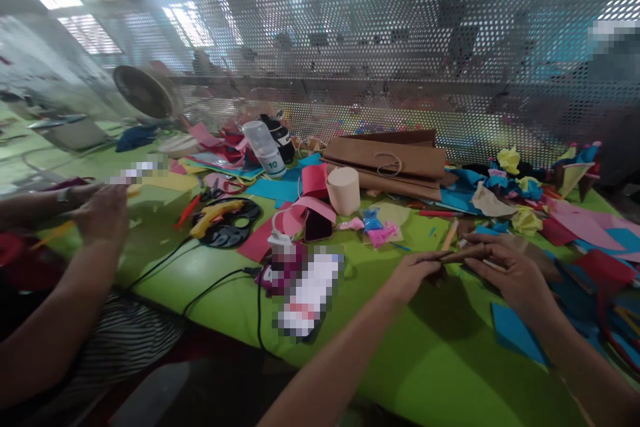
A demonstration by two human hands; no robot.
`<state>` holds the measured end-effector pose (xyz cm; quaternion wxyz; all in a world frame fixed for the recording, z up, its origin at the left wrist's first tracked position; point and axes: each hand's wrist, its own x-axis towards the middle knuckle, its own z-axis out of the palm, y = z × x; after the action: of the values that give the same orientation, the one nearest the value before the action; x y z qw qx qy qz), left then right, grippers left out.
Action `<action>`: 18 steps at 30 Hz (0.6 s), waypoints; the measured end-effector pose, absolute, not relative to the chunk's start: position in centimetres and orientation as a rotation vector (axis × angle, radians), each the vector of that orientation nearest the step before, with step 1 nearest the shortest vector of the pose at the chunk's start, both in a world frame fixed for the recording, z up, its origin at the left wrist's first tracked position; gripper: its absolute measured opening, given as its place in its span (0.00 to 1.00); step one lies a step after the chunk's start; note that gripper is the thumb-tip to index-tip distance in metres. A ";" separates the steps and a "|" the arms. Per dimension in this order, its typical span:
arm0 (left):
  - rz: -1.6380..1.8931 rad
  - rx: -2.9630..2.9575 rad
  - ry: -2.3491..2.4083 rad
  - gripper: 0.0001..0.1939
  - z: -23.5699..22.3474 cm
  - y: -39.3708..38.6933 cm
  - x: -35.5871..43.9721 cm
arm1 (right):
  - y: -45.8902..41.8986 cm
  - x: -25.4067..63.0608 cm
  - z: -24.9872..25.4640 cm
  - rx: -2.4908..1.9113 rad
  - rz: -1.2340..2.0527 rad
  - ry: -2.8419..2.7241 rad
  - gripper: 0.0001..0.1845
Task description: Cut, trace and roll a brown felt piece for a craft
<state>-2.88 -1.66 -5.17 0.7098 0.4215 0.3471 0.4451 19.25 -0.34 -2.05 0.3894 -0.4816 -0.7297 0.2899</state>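
Observation:
My left hand (pixel 417 271) grips the near-left end of a folded piece of brown paper (pixel 463 253), thumb and fingers pressed together on it. At the paper's other end, my right hand (pixel 505 263) has its fingers closed around the edge. Both hands hold it just above the green table (pixel 395 360). Beneath my right forearm lies a blue paper piece (pixel 517 330). Past my hands an orange pencil-like stick (pixel 450 235) rests on the table, with small pink and blue pieces (pixel 380 230) to its left.
A phone (pixel 310 290) with a blurred screen lies left of my left forearm. Behind it stand a cream paper roll (pixel 343 191) and stacked brown paper (pixel 385 163). A glue gun (pixel 215 217) sits on a black tray, its cord trailing. A co-worker's hands (pixel 103 210) are at far left.

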 end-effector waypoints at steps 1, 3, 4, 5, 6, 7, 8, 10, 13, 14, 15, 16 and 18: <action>0.988 0.916 0.771 0.29 -5.1 -1.7 -2.9 | -0.4 19.1 -1.9 -1.221 0.733 -1.861 0.14; 0.979 0.914 0.792 0.31 -4.9 -1.8 -3.0 | -0.6 18.9 -1.5 -1.208 0.729 -1.882 0.14; 0.971 0.926 0.804 0.31 -4.8 -1.9 -3.0 | -0.7 18.7 -1.3 -1.197 0.732 -1.899 0.14; 0.958 0.939 0.808 0.32 -4.7 -1.9 -3.0 | -0.8 18.6 -1.2 -1.185 0.738 -1.917 0.13; 0.941 0.947 0.807 0.32 -4.6 -2.0 -3.1 | -0.8 18.5 -1.1 -1.173 0.743 -1.934 0.13; 0.915 0.953 0.799 0.33 -4.5 -2.1 -3.1 | -0.9 18.5 -1.0 -1.162 0.749 -1.948 0.12; 0.885 0.962 0.790 0.33 -4.5 -2.1 -3.1 | -0.9 18.5 -1.0 -1.153 0.754 -1.960 0.12; 0.824 1.007 0.782 0.34 -4.6 -2.3 -3.2 | -0.9 18.6 -1.2 -1.150 0.748 -1.972 0.11; 0.748 1.124 0.793 0.31 -4.8 -2.4 -3.4 | -0.8 18.8 -1.6 -1.152 0.732 -1.960 0.11; 0.726 1.159 0.800 0.30 -4.9 -2.4 -3.4 | -0.7 18.8 -1.7 -1.155 0.731 -1.953 0.11; 0.706 1.195 0.813 0.29 -5.0 -2.4 -3.5 | -0.7 18.9 -1.8 -1.157 0.731 -1.947 0.11; 0.694 1.236 0.835 0.27 -5.1 -2.4 -3.5 | -0.7 18.9 -1.8 -1.157 0.731 -1.945 0.11; 0.685 1.344 0.897 0.23 -5.2 -2.3 -3.4 | -0.8 18.9 -1.7 -1.151 0.723 -1.950 0.11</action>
<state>-3.41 -2.32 -5.18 0.6390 0.5891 0.3930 0.3001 18.86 -0.76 -1.73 0.3728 -0.4494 -0.7612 0.2822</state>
